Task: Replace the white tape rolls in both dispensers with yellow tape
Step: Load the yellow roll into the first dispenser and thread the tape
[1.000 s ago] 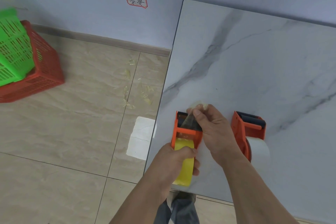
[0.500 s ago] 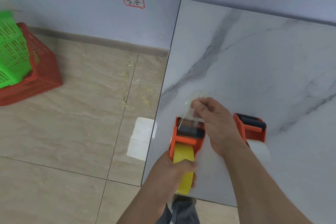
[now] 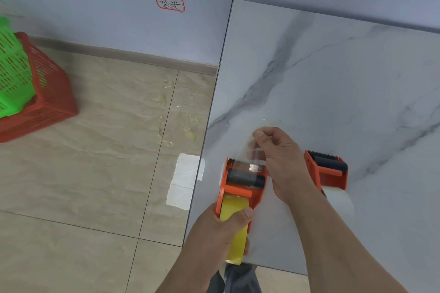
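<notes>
An orange tape dispenser (image 3: 240, 188) loaded with a yellow tape roll (image 3: 234, 228) sits at the near left edge of the marble table (image 3: 333, 83). My left hand (image 3: 221, 233) grips the dispenser and the yellow roll. My right hand (image 3: 278, 159) pinches the free end of the tape strip (image 3: 254, 150), which is drawn up from the dispenser's roller and toothed blade. A second orange dispenser (image 3: 329, 171) lies to the right behind my right wrist, holding a white tape roll (image 3: 339, 202).
A red basket (image 3: 47, 102) with a green basket (image 3: 12, 74) inside stands on the tiled floor at far left. Tape scraps (image 3: 166, 126) and a white patch (image 3: 184, 181) lie on the floor beside the table. A wall with two labels runs behind.
My right hand has pulled the tape end up and away from the dispenser's blade, lengthening the strip. My left hand keeps its hold on the dispenser.
</notes>
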